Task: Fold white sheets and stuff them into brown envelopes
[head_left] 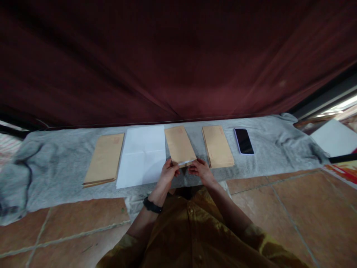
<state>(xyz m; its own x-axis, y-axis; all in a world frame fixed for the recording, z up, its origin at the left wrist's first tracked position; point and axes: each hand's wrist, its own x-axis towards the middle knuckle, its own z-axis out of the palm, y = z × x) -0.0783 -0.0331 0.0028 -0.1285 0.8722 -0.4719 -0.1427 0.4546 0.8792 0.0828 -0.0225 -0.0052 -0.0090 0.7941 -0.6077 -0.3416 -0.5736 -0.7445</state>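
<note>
A brown paper envelope (181, 143) lies at a slant in front of me, its near end lifted slightly. My left hand (169, 172) pinches the near left corner, and my right hand (201, 171) has its fingers closed at the near right corner. A thin white strip shows along the near edge between the hands; I cannot tell whether it is paper inside or the flap. Just left of the envelope are white paper sheets (142, 154) with fold creases. A stack of brown envelopes (104, 158) lies farther left, and another envelope stack (219, 146) lies to the right.
A grey cloth (267, 149) covers the long narrow surface. Toward its right part lies a phone (244, 141) with a pale purple case. A dark red curtain (178, 74) hangs behind. Brown floor tiles (83, 223) show on the near side. A white board-like sheet (336, 137) is at far right.
</note>
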